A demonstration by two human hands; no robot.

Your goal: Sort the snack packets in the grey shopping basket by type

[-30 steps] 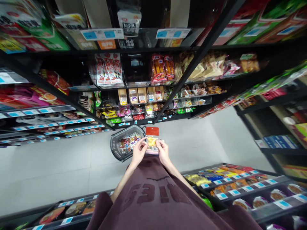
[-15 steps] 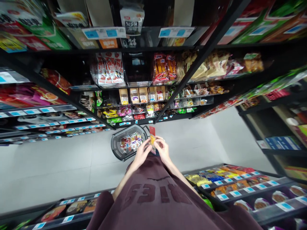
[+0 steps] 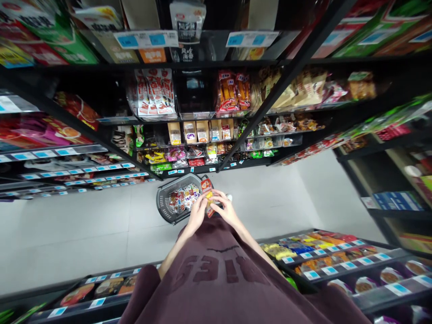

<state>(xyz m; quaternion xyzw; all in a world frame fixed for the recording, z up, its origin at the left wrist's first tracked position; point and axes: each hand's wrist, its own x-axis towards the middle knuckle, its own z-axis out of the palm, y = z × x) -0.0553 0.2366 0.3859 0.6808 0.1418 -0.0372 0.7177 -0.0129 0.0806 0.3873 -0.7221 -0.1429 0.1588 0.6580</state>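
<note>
Between my hands, in front of my torso, is a small snack packet (image 3: 209, 196) with a red top and a yellow middle. It is tilted, its red top leaning left toward the basket rim. My left hand (image 3: 197, 212) pinches its left edge. The curved fingers and thumb of my right hand (image 3: 226, 209) are on its right side, partly covering it. Just left of the packet, a grey shopping basket (image 3: 164, 208) holds several small colourful snack packs (image 3: 184, 198).
Ahead stands a black shelf rack (image 3: 199, 118) full of bagged snacks, red sausage-like packs (image 3: 232, 92) among them. Low shelves with yellow and blue bags (image 3: 286, 249) lie behind me to the right. Grey tiled floor (image 3: 101, 220) runs to the left.
The packet, first face-up and flat to me, has been turned edge-on and then tilted left, showing another red face. My fingers have shifted around it. The basket has stayed in place.
</note>
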